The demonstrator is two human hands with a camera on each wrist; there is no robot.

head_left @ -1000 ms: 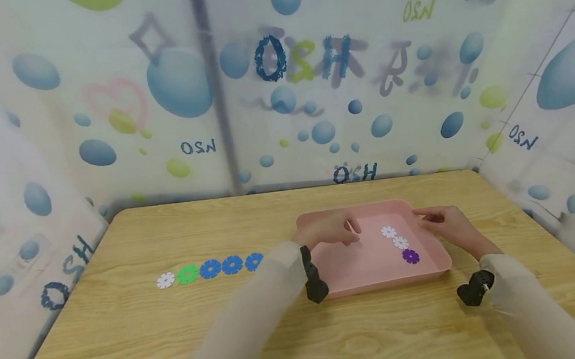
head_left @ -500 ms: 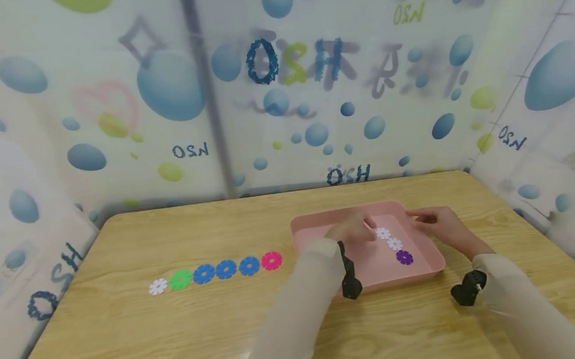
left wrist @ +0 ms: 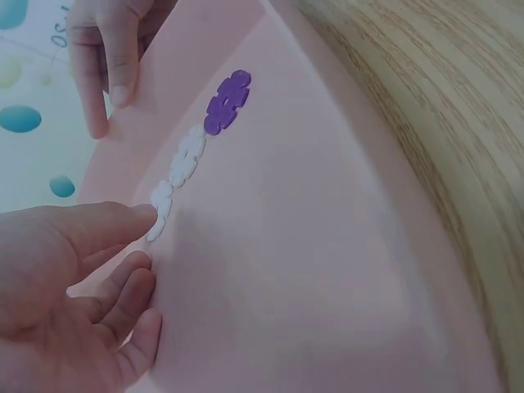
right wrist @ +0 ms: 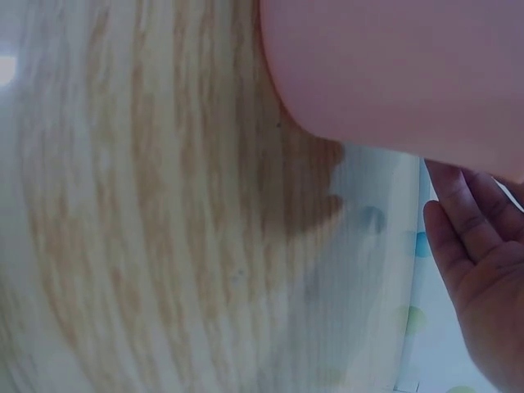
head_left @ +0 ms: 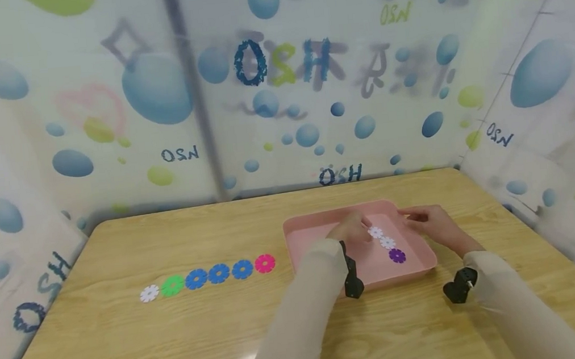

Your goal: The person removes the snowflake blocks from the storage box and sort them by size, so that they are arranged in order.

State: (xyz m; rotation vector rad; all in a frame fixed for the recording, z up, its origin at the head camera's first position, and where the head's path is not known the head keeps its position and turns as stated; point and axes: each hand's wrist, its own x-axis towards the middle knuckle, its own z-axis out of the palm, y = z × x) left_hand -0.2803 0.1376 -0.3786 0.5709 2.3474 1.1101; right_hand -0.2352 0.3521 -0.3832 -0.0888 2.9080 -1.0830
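Note:
In the pink tray (head_left: pixel 327 278) lie two white flower-shaped discs in a line with a purple one (head_left: pixel 397 255). My left hand (head_left: pixel 350 230) is inside the tray at the far white disc (left wrist: pixel 162 209). Its thumb tip overlaps that disc's edge in the left wrist view, with the other fingers curled below; the index fingertip is hidden, so a pinch cannot be made out. The near white disc (head_left: pixel 388 242) lies between it and the purple one. My right hand (head_left: pixel 435 226) holds the tray's right rim near the back corner, fingers partly behind the wall.
Left of the tray, a row of discs lies on the wooden table (head_left: pixel 178 337): white (head_left: pixel 149 293), green (head_left: pixel 172 285), three blue (head_left: pixel 219 273) and pink (head_left: pixel 265 263). A patterned curtain (head_left: pixel 243 138) stands behind the table.
My left hand has moved right across the tray to the far white disc, uncovering the pink disc on the table. My right hand stays at the rim. The head view has shifted slightly.

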